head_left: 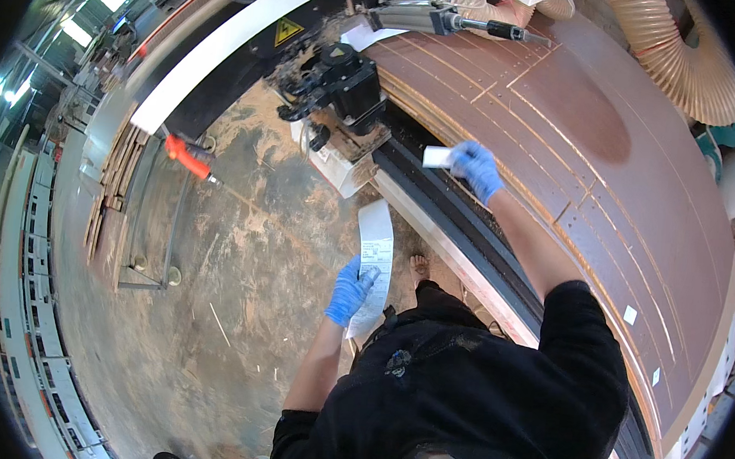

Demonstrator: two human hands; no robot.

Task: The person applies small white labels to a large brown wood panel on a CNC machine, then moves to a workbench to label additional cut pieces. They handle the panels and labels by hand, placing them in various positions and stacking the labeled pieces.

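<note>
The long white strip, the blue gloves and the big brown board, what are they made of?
White strip: probably paper, smooth and pale; it looks thin and bends gently. Blue gloves: perhaps thin, stretchy rubber; they wrinkle and hug the fingers. Brown board: likely pressed wood with a smooth brown coating; its cut lines show lighter tan inside.

The board [561,180] lies on the right, two stickers [630,315] on its near end, a hose [674,59] beyond its far side. Along its left edge runs a rail [439,196]; over their border is the right hand [476,171] with a label [437,157]. Left of that, the left hand [354,291] holds a paper strip [376,228] above the floor [204,329]. A motor [352,90] sits farther ahead.
</note>
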